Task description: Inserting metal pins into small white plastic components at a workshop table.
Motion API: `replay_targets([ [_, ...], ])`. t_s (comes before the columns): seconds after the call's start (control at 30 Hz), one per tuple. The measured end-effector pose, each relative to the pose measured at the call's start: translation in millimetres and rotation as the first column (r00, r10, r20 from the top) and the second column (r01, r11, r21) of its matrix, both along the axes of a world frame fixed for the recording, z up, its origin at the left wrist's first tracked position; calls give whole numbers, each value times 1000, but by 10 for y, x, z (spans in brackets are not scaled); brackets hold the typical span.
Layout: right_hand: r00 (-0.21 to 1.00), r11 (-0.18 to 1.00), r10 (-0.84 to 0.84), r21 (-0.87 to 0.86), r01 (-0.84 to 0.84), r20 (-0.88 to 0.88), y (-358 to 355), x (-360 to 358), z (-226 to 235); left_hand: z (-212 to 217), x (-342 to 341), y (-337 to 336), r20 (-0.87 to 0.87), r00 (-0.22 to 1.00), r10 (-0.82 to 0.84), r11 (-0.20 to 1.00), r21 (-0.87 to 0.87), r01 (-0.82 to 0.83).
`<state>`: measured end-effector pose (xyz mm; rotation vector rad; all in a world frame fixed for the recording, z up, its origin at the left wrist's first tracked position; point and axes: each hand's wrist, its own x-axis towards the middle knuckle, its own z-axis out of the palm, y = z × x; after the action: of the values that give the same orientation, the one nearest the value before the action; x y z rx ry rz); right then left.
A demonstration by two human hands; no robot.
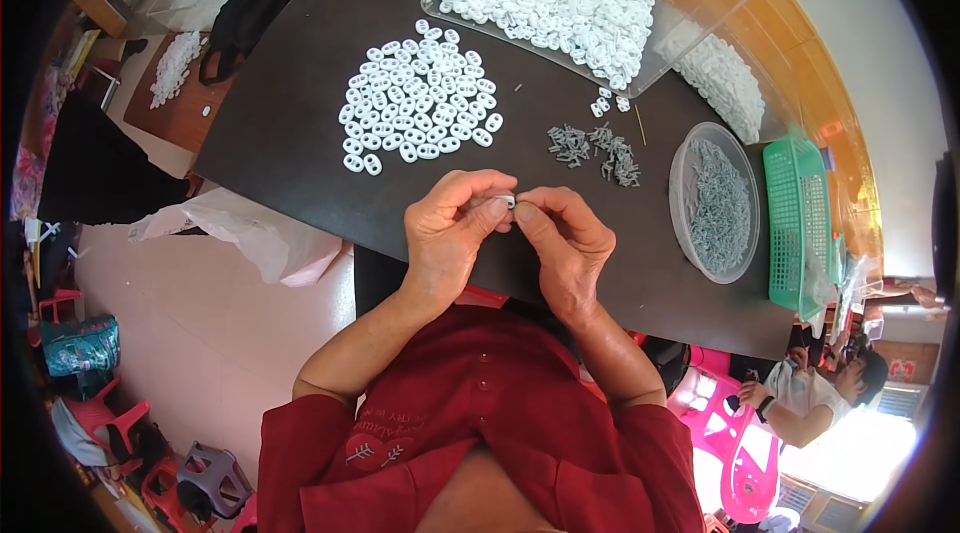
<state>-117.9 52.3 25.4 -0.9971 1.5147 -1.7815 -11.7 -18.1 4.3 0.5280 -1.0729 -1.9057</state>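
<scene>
My left hand [446, 238] pinches a small white oval plastic piece [507, 201] between thumb and fingers, just over the near part of the dark table. From the other side, the thumb and forefinger of my right hand [570, 245] are closed at the end of that piece. Whatever lies between the right fingertips is too small and covered to make out. Ahead and to the left spreads a single layer of white two-holed ovals [415, 98]. Loose grey slim pieces [621, 165] lie in little heaps ahead of my right hand.
A clear bin [425, 5] of white pieces stands at the back. On the right are a round clear tub [676, 213] of grey pieces and a green basket [797, 223]. A thin stick [641, 125] lies behind the grey heaps. Another person [815, 398] sits beyond the table's right edge.
</scene>
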Motion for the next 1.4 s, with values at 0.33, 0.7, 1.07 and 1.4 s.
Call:
replay_targets([
  [0.33, 998, 996, 18, 85, -22, 53, -3, -79, 20, -37, 63, -57, 298, 917, 263, 834, -549, -61],
  [0.7, 977, 1000, 18, 16, -15, -212, -91, 58, -46, -34, -48, -19, -82, 990, 111, 991, 83, -104],
  [1.07, 976, 998, 48, 39, -40, -214, -161, 23, 6, -148, 36, -12, 295, 885, 361, 832, -531, -162],
  [1.4, 893, 975, 132, 217, -40, -429, -59, -136, 27, -31, 113, -54, 111, 993, -45, 996, 86, 36],
])
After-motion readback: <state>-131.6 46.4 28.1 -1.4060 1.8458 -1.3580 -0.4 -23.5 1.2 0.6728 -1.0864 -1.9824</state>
